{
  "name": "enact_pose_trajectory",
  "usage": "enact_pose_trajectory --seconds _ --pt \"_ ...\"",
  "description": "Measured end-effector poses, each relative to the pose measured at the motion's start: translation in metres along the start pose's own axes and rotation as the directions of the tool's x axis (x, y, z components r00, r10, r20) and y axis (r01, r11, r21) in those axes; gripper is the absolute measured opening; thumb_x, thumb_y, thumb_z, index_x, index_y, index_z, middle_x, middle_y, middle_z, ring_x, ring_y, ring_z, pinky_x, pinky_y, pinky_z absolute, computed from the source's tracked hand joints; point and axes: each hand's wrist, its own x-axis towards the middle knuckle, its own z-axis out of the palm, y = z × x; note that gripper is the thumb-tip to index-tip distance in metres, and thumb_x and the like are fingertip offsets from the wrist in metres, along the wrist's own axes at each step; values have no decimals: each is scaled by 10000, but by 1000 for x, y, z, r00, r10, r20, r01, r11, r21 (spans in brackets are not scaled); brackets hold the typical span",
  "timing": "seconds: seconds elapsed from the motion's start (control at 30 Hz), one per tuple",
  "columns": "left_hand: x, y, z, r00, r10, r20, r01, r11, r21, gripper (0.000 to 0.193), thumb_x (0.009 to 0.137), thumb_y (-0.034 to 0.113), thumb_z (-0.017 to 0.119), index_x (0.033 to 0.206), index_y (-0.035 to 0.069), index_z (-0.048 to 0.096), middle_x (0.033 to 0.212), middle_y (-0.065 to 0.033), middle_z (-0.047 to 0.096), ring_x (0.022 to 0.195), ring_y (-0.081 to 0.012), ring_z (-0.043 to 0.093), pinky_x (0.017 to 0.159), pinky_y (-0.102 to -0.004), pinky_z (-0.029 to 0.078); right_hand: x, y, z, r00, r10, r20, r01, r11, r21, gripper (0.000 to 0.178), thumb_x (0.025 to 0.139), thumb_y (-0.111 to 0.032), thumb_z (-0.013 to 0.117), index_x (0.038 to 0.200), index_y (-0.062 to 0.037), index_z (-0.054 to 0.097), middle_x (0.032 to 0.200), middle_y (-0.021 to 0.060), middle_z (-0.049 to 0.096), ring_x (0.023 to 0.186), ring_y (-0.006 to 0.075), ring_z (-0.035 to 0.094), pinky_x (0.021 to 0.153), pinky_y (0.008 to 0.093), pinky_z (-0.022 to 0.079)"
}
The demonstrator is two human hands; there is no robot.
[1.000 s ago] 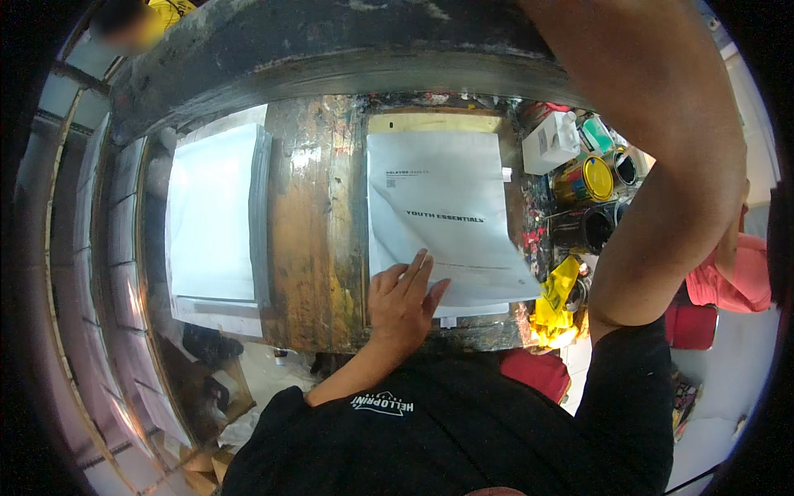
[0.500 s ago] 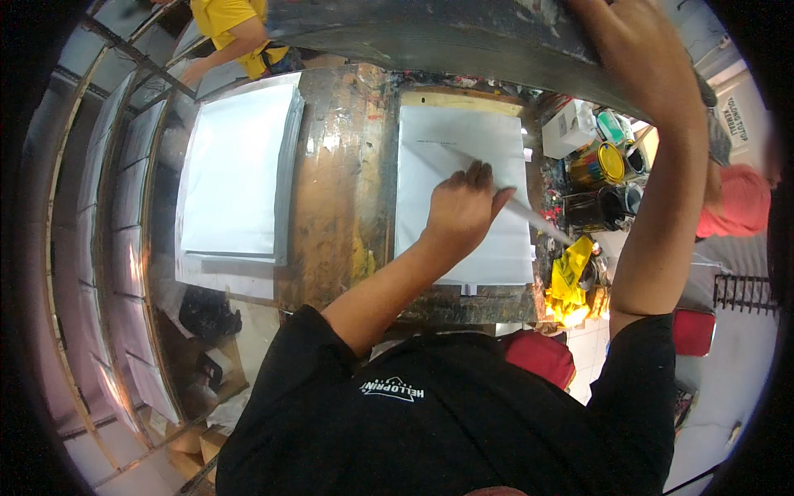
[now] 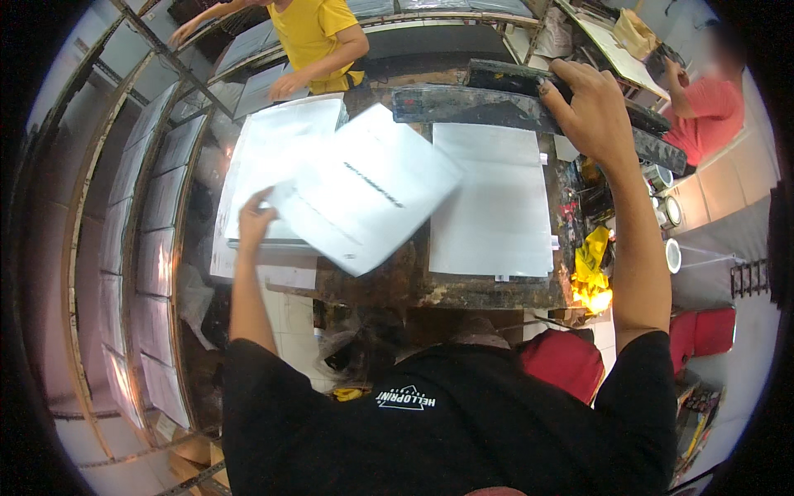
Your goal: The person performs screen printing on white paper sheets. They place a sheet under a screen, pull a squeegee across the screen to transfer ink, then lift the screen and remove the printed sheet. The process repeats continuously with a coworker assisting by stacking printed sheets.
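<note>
My left hand (image 3: 255, 217) pinches one edge of a white paper sheet (image 3: 364, 211) with dark print on it. The sheet is tilted and smeared by motion, above the table between two paper piles. Under it, at the left, lies a stack of white paper (image 3: 277, 136). My right hand (image 3: 589, 112) is closed over the top of a dark, ink-stained printing screen frame (image 3: 471, 109), which stands raised at the far side; a dark bar runs along it. Nearer than the frame, another white sheet (image 3: 490, 207) lies flat on the table, with small white tabs at its edges.
The worn wooden table (image 3: 372, 289) has yellow cloth (image 3: 590, 260) at its right edge and open cans (image 3: 668, 211) beyond. A drying rack (image 3: 157, 240) with papers stands left. A person in yellow (image 3: 310, 41) is across the table; another in pink (image 3: 707, 107) is far right.
My left hand has moved left from the right-hand paper, carrying a sheet toward the left stack. The raised frame and my right hand appear lower in view. The person in yellow shows more fully.
</note>
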Motion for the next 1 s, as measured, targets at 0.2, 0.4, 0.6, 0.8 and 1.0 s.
enact_pose_trajectory --seconds 0.2,0.4,0.6,0.8,1.0 --pt "90 -64 -164 850 -12 -526 363 737 570 506 813 84 679 1286 -85 619 1099 -222 702 1046 -321 655 909 -434 542 -8 3 -4 998 -2 -70 3 1000 18 443 921 -423 593 1053 -16 708 948 206 695 939 376 651 867 461 456" --pt "-31 48 177 965 215 151 -261 706 659 452 970 207 614 1369 6 546 1349 -227 586 1195 -372 590 1033 -462 468 3 -6 -18 996 57 76 -55 998 -26 405 904 -365 606 960 34 638 877 235 660 861 411 634 800 488 487" --pt "-183 33 384 603 344 719 -740 578 344 639 977 523 577 1522 211 461 1599 -182 369 1475 -447 316 1187 -677 214 24 2 -13 997 74 -15 -72 993 93 475 865 -401 592 740 57 621 724 265 633 723 432 646 707 499 505" --pt "-169 24 424 554 377 742 -806 467 364 610 1000 494 552 1532 213 454 1615 -189 324 1480 -462 285 1173 -712 194 31 3 -22 990 142 16 -143 989 48 543 850 -443 537 724 72 650 707 279 643 701 430 659 725 493 526" --pt "-170 26 439 554 417 720 -816 445 370 555 988 422 600 1493 214 502 1585 -190 366 1444 -460 330 1163 -701 239 28 -3 -28 990 137 20 -138 989 52 542 843 -432 533 712 80 651 701 281 641 712 435 663 747 500 529"
